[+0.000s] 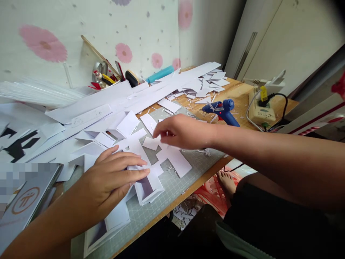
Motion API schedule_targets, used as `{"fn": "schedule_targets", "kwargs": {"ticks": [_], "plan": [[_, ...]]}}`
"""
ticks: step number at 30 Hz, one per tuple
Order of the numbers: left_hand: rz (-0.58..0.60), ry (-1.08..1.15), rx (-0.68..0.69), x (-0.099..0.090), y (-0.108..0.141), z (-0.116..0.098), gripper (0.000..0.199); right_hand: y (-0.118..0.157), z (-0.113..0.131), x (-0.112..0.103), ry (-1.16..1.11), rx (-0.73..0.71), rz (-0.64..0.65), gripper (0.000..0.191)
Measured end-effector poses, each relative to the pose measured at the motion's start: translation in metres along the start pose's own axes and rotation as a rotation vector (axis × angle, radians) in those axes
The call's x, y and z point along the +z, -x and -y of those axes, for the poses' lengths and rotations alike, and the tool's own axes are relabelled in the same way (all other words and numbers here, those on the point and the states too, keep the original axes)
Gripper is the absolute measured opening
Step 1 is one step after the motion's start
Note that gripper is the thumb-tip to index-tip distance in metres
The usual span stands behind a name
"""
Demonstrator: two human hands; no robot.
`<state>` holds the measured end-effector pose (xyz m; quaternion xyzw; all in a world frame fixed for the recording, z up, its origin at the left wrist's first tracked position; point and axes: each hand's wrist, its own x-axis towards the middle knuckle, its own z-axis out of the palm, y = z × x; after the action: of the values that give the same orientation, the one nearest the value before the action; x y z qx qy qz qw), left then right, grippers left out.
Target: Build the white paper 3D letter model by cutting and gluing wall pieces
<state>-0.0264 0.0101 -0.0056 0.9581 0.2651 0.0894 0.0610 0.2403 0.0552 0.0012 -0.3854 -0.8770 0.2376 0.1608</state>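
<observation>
My left hand lies with its fingers stretched out over a white foam-board cutout with raised walls, its fingertips resting on the board. Above the same cutout, my right hand is curled, thumb and fingers drawn together; what they hold, if anything, is hidden. A small white board piece lies just below its fingertips, and a white strip sits beyond them. Folded white board shapes stand left of the cutout. Underneath is a grey-green cutting mat with grid lines.
A blue glue gun rests right of the mat, near a power strip with plugs and cables. White offcuts and long board strips cover the back. A tool holder stands by the wall. A laptop-like edge is at left.
</observation>
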Motion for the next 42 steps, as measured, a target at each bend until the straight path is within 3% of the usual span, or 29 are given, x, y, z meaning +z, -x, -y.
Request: {"fn": "schedule_targets", "kwargs": {"ticks": [4, 7, 10, 14, 17, 21, 26, 29, 34, 38, 42], "plan": [[-0.028, -0.033, 0.010, 0.001, 0.002, 0.001, 0.044, 0.017, -0.018, -0.027, 0.226, 0.068, 0.064, 0.026], [-0.049, -0.068, 0.043, 0.002, 0.002, 0.002, 0.046, 0.030, -0.029, -0.033, 0.404, 0.135, 0.143, 0.027], [-0.073, -0.098, 0.071, 0.003, 0.003, 0.005, 0.047, 0.037, -0.033, -0.025, 0.497, 0.224, 0.186, 0.037], [-0.088, -0.115, 0.098, 0.004, 0.002, 0.008, 0.048, 0.038, -0.033, -0.006, 0.590, 0.330, 0.127, 0.055], [-0.093, -0.121, 0.082, 0.005, 0.002, 0.008, 0.047, 0.034, -0.035, 0.002, 0.589, 0.367, 0.125, 0.053], [-0.074, -0.126, 0.045, 0.004, 0.003, 0.008, 0.047, 0.034, -0.034, -0.010, 0.338, 0.320, 0.143, 0.046], [-0.046, -0.104, 0.037, 0.001, 0.002, 0.005, 0.044, 0.042, -0.023, -0.031, -0.572, 0.165, -0.067, 0.036], [-0.035, -0.072, 0.022, 0.000, 0.002, 0.004, 0.042, 0.047, -0.015, -0.035, -0.912, 0.111, -0.193, 0.036], [-0.020, -0.053, 0.006, -0.001, 0.002, 0.003, 0.040, 0.050, -0.018, -0.031, -1.089, 0.064, -0.042, 0.039], [-0.035, -0.049, 0.011, -0.001, 0.002, 0.004, 0.037, 0.049, -0.027, -0.025, -1.078, 0.067, 0.113, 0.043], [-0.042, -0.017, -0.009, 0.001, 0.004, 0.003, 0.040, 0.049, -0.026, -0.023, -1.014, 0.083, 0.154, 0.044]]}}
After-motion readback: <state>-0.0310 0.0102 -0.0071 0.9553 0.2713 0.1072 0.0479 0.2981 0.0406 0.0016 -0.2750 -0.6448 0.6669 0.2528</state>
